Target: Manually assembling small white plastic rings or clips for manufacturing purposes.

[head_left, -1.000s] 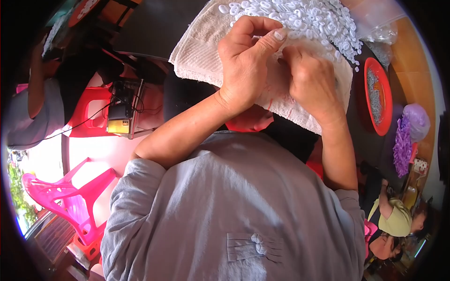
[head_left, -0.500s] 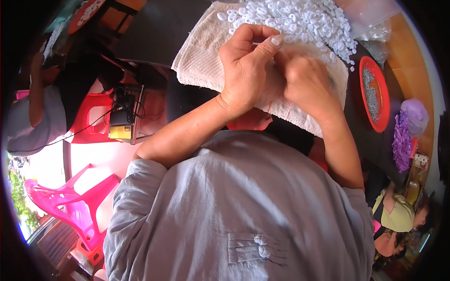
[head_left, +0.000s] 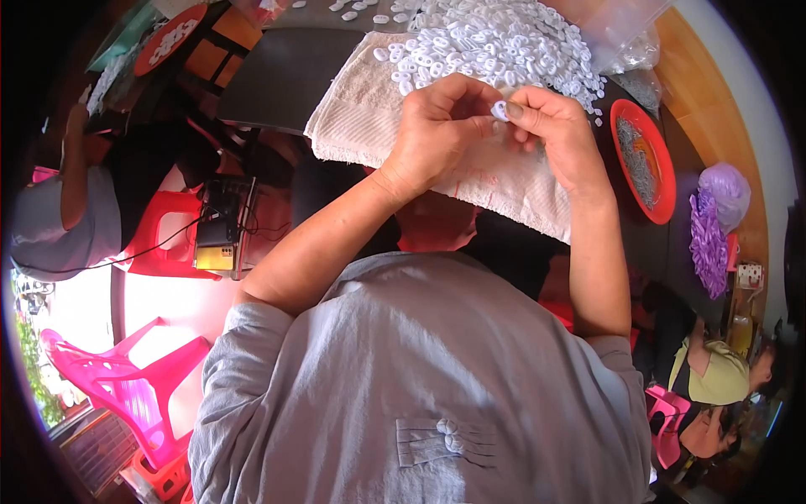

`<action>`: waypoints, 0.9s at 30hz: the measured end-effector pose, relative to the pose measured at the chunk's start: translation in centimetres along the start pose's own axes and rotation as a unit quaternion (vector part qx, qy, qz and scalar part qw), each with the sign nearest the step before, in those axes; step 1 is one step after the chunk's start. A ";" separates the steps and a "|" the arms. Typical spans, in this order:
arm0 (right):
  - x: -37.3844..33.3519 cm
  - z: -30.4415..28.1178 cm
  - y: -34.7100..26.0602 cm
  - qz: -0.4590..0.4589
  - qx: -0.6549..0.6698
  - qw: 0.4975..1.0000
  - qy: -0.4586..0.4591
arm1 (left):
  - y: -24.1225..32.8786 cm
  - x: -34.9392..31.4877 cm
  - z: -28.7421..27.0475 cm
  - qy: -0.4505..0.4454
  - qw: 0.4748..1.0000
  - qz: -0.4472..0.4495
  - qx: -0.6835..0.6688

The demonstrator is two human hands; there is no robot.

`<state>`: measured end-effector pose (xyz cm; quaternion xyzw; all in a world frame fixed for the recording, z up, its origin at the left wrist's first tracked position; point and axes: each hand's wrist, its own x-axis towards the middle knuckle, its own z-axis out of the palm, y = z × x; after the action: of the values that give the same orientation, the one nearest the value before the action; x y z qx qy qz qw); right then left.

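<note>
Bringing their tips close together above the towel (head_left: 353, 126), the two hands meet at one small white piece (head_left: 499, 110), which is the thing being handled. This piece is a rounded bit, raised above the towel and lying between the two hands, just beside the tips of the left fingers. The right hand (head_left: 556, 133) has its thumb and forefinger clamped on the piece, with the thumb lying along its right side, and the other fingers are bent under. The left hand (head_left: 437, 126) has its forefinger curved and its thumb pointing toward the piece; because the tips partly hide one another, I cannot tell whether these fingers also pinch it or only stay near it. The towel, of beige colour and with a ribbed band, lies over the near edge of the dark tabletop (head_left: 285, 76), to the right of its near left corner, and its lower border goes beyond this edge toward the person. On the far part of the towel, beyond both hands, is spread a big heap of white pieces (head_left: 504, 42), and some loose pieces (head_left: 357, 10) lie farther to the left on the tabletop. Toward the right edge of the tabletop stands a red tray (head_left: 667, 197) containing many small grey pieces (head_left: 635, 164). Farther along that same side are a pale purple bag (head_left: 724, 193) and, touching it, a bunch of purple strips (head_left: 708, 248). Beyond the tray, near the heap, rests a clear plastic bag (head_left: 630, 52).
</note>
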<state>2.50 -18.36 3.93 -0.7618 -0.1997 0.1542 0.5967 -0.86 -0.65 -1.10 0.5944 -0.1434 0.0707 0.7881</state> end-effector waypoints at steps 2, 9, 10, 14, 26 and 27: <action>-0.1 0.1 -0.1 0.005 0.021 1.000 -0.004 | 0.4 -0.1 0.3 -0.003 1.000 -0.011 -0.019; -0.1 0.3 0.4 0.018 0.087 0.996 -0.024 | 1.6 -0.7 0.5 -0.009 1.000 -0.016 -0.007; -0.1 0.3 0.5 0.019 0.093 0.995 -0.033 | 1.8 -0.8 0.5 -0.005 1.000 -0.020 0.009; -0.3 0.4 0.4 0.029 0.103 0.993 -0.041 | 1.8 -1.0 0.4 -0.014 1.000 -0.015 -0.005; -0.4 0.1 0.4 0.017 0.113 0.993 -0.030 | 1.4 -0.5 0.6 -0.005 0.999 -0.008 -0.037; -0.4 0.0 0.5 0.018 0.112 0.993 -0.025 | 1.3 -0.5 0.6 -0.002 1.000 -0.003 -0.019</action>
<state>2.23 -18.61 3.44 -0.6895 -0.1817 0.2054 0.6704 -1.80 -0.82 0.04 0.5803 -0.1447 0.0641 0.7989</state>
